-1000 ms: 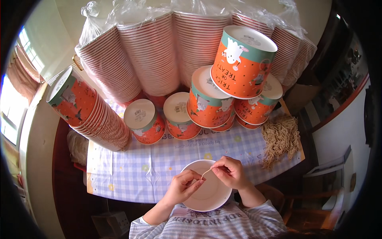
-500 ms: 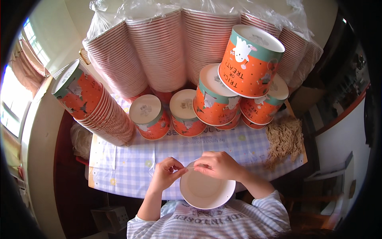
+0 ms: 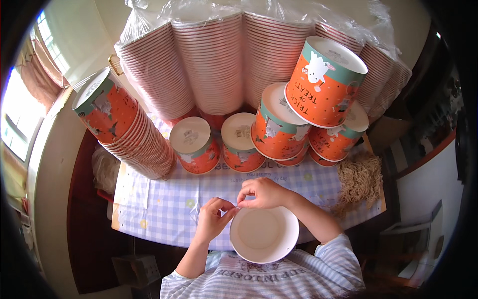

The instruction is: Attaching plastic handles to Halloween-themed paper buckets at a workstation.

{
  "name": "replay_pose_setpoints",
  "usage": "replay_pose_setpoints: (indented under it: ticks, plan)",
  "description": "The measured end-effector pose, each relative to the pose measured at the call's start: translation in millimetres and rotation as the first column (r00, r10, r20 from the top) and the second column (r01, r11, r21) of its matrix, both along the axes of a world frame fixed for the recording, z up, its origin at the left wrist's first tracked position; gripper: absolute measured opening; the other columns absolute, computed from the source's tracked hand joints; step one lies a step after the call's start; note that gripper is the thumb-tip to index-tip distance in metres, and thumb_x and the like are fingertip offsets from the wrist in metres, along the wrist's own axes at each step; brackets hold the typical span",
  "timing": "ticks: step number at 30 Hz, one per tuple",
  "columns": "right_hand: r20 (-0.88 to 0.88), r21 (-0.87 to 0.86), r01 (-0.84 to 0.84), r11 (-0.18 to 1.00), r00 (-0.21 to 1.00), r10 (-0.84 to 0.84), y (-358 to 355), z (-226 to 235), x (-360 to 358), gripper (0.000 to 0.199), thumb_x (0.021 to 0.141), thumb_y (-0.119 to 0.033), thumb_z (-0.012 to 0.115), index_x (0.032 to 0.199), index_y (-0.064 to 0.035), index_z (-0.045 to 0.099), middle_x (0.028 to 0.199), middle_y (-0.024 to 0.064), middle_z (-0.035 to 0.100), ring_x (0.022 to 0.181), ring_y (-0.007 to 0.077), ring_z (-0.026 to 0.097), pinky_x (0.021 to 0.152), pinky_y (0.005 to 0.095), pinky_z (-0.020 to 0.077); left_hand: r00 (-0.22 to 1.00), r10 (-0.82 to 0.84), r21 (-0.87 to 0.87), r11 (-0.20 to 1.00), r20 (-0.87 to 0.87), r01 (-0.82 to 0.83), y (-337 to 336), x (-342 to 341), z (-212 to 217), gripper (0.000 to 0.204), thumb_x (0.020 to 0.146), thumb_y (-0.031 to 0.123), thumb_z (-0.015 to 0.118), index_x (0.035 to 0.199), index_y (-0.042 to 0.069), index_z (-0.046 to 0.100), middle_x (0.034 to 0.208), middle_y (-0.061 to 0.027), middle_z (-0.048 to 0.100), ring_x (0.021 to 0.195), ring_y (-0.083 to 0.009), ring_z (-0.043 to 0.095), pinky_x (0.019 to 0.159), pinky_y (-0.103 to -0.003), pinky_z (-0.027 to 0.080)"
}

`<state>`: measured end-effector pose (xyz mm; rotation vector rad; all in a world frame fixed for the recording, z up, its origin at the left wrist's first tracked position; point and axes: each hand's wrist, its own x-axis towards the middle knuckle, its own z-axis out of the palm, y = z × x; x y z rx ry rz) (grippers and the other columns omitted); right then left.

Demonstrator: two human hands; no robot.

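A white-lined paper bucket (image 3: 264, 234) rests at the near table edge against my striped shirt, its mouth facing up at me. A small dark hole shows near its rim. Above the bucket's far left rim, my left hand (image 3: 214, 218) and my right hand (image 3: 264, 193) meet fingertip to fingertip. Both pinch what looks like a thin pale cord (image 3: 237, 206), mostly hidden by the fingers. To the right lies a loose bundle of beige cords (image 3: 359, 182).
Orange and green paper buckets stand upside down behind my hands, one (image 3: 326, 82) on top of others. A leaning nested stack (image 3: 134, 139) is at left. Tall bucket stacks in clear plastic (image 3: 209, 65) line the back. A checked cloth (image 3: 164, 209) covers the table.
My right hand has lifted slightly off the bucket's rim, uncovering more of its inside. The fingertips of both hands have come closer together. The whole view has shifted a little.
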<state>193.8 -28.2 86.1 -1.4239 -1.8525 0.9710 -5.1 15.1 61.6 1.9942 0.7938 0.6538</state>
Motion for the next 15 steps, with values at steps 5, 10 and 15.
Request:
replay_pose_setpoints:
  ticks: [5, 10, 15]
  plan:
    - [-0.098, -0.036, 0.073, 0.997, 0.992, -0.076, 1, -3, 6, 0.013, 0.074, -0.017, 0.066, 0.08, -0.0062, 0.066, 0.076, 0.006, 0.059, 0.07, 0.0155, 0.058, 0.064, 0.0293, 0.0458, 0.945, -0.184, -0.151, 0.978, -0.272, 0.147, -10, -8, 12, 0.03, 0.074, 0.028, 0.071, 0.081, 0.001, 0.059, 0.074, -0.0095, 0.062, 0.062, -0.0185, 0.062, 0.054, -0.029, 0.048]
    - [-0.009, -0.089, -0.125, 0.988, 0.992, 0.125, -3, 9, 16, 0.011, 0.073, -0.012, 0.063, 0.081, -0.0047, 0.066, 0.074, 0.0048, 0.058, 0.067, 0.014, 0.056, 0.062, 0.028, 0.0461, 0.972, -0.107, 0.146, 0.979, -0.21, 0.139, -26, -12, 8, 0.017, 0.074, 0.016, 0.068, 0.076, 0.004, 0.057, 0.073, -0.0066, 0.06, 0.057, -0.0186, 0.059, 0.047, -0.03, 0.046]
    - [-0.053, -0.016, -0.261, 0.965, 0.964, 0.26, -12, 30, 19, 0.01, 0.072, -0.01, 0.062, 0.081, -0.0058, 0.065, 0.074, 0.0048, 0.057, 0.064, 0.0143, 0.056, 0.059, 0.0266, 0.0459, 0.968, -0.239, 0.568, 0.789, -0.069, 0.236, -33, -13, 28, 0.013, 0.07, 0.007, 0.067, 0.077, 0.004, 0.056, 0.077, -0.0041, 0.06, 0.058, -0.0163, 0.058, 0.045, -0.027, 0.046]
